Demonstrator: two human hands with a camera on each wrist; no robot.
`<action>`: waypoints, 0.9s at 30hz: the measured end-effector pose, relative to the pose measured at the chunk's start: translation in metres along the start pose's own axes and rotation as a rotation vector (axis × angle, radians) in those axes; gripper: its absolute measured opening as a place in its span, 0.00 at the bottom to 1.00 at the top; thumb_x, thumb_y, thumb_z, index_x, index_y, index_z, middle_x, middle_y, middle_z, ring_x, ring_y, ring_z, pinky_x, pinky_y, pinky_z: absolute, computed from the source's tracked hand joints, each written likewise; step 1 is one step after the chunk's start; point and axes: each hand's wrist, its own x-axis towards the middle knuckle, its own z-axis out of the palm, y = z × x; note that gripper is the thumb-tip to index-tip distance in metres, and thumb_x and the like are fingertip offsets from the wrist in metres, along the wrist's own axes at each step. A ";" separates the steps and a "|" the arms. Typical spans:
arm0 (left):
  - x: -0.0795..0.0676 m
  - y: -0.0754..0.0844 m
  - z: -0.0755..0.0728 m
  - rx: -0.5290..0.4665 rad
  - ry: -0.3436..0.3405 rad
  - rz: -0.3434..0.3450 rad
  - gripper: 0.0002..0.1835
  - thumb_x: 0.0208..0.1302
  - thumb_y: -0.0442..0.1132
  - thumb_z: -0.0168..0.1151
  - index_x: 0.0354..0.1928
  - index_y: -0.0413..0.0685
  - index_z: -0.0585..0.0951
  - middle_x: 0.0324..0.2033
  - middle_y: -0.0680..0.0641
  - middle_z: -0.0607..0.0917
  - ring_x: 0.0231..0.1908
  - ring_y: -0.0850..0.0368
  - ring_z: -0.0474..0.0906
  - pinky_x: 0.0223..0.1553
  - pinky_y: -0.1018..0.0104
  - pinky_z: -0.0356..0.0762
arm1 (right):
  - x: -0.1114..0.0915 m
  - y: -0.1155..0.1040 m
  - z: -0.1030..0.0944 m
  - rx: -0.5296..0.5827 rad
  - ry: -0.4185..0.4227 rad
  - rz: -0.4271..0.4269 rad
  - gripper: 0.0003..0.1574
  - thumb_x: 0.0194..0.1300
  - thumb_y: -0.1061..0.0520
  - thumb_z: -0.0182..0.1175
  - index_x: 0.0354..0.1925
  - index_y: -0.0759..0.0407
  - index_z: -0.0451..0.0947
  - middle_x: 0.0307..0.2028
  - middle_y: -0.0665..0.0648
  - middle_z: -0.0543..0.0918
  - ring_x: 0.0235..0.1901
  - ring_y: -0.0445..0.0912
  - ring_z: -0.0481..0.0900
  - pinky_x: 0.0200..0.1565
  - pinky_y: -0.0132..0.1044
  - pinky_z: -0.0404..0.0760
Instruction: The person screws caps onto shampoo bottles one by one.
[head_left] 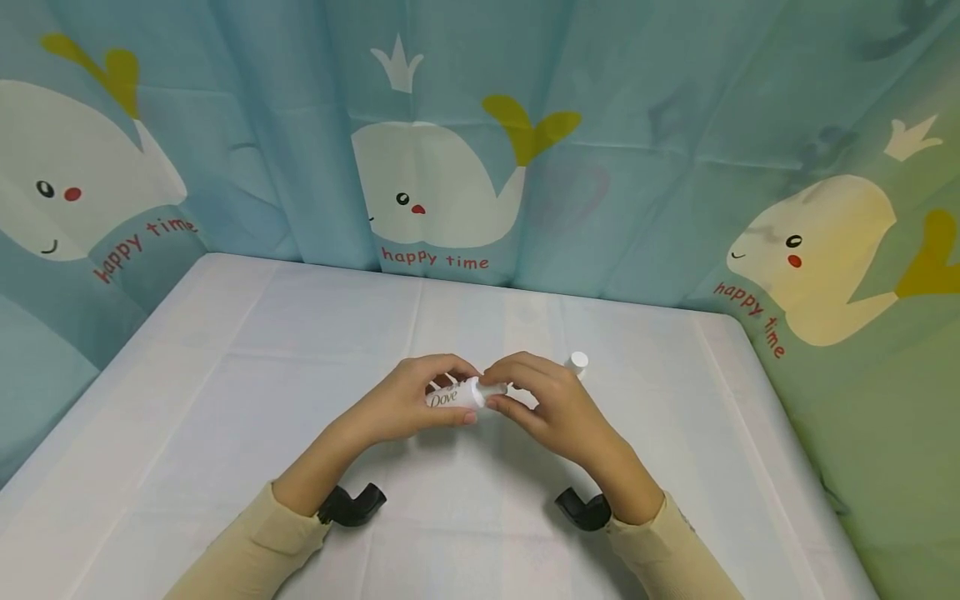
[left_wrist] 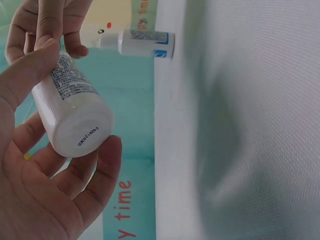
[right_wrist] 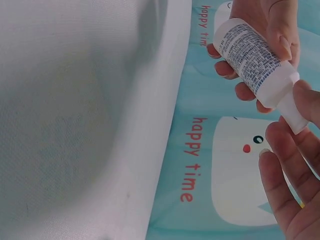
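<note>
My left hand (head_left: pixel 401 402) grips a small white bottle (head_left: pixel 452 396) lettered "Dove", its fingers and thumb curled round the body. The bottle lies tilted in the air above the table, its neck end pointing to the right. At that end, my right hand (head_left: pixel 553 408) pinches a translucent cap (head_left: pixel 495 389) between thumb and fingertips. In the left wrist view the bottle's round base (left_wrist: pixel 85 130) faces the camera, with a printed number. Small dark print covers the label (right_wrist: pixel 249 56) in the right wrist view. The cap (right_wrist: pixel 291 116) flares slightly at its tip.
A second white bottle (left_wrist: pixel 145 43) stands upright on the table (head_left: pixel 315 333); in the head view my right hand hides all but its white top (head_left: pixel 577 361). Black curved pieces (head_left: pixel 356 506) sit at both wrists. Behind the table hangs a whale-printed curtain (head_left: pixel 300 125).
</note>
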 end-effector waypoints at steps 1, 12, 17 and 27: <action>0.000 0.000 0.000 0.004 0.002 0.002 0.22 0.56 0.49 0.76 0.52 0.61 0.81 0.46 0.60 0.84 0.45 0.56 0.80 0.46 0.60 0.79 | 0.000 0.000 0.000 -0.001 0.001 0.002 0.13 0.61 0.58 0.71 0.45 0.53 0.83 0.45 0.45 0.85 0.45 0.38 0.81 0.49 0.29 0.78; 0.000 -0.001 0.001 -0.033 0.002 0.013 0.20 0.55 0.44 0.77 0.50 0.60 0.82 0.44 0.59 0.84 0.42 0.54 0.80 0.39 0.60 0.80 | -0.002 0.001 -0.001 -0.033 0.012 0.032 0.14 0.59 0.53 0.73 0.44 0.51 0.84 0.37 0.43 0.84 0.38 0.35 0.80 0.42 0.27 0.79; 0.001 0.000 0.000 -0.036 0.003 0.011 0.21 0.54 0.42 0.77 0.50 0.60 0.82 0.45 0.58 0.84 0.42 0.55 0.81 0.39 0.62 0.80 | -0.002 0.001 0.000 -0.035 0.014 0.032 0.14 0.58 0.52 0.73 0.44 0.50 0.84 0.36 0.43 0.84 0.37 0.35 0.80 0.40 0.30 0.80; 0.000 0.003 0.000 -0.032 0.020 0.026 0.20 0.55 0.42 0.77 0.50 0.58 0.82 0.45 0.58 0.85 0.43 0.54 0.81 0.41 0.62 0.80 | -0.003 0.002 0.001 -0.036 0.029 0.014 0.14 0.58 0.55 0.73 0.43 0.51 0.84 0.36 0.45 0.83 0.35 0.36 0.81 0.36 0.28 0.79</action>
